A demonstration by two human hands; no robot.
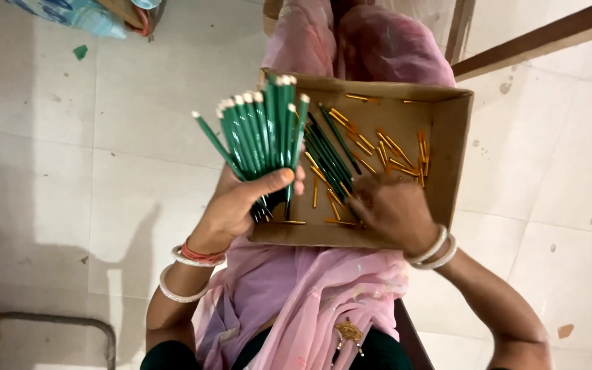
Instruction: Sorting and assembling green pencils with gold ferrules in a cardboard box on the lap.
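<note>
Closest to you: pink draped cloth [323,288] over your lap, carrying the shallow cardboard tray [457,137]. Your left hand [241,205] sits at the tray's left edge, clenched round a fanned bundle of green pencils [258,133], pale ends up and spread, lower ends gathered in the palm; thumb presses across the front. The bundle looks light and stiff, but smooth lacquered shafts will likely slide against each other, so grip low and tight where they converge, not up in the fan. More loose green pencils [330,154] lie diagonally in the tray, just beside the bundle. Your right hand [392,212] is down inside the tray near its front wall, palm down, fingers [358,202] curled onto the lower ends of those loose pencils; can't tell whether it's actually gripping any or just touching. Small gold metal sleeves [399,154] are scattered across the tray floor, mostly right of the pencils; tiny, probably roll easily, pinch singly. Bangles on both wrists. Outward: pale tiled floor [70,137], a blue bag [83,14] at top left, a brown wooden bar [543,38] at top right.
</note>
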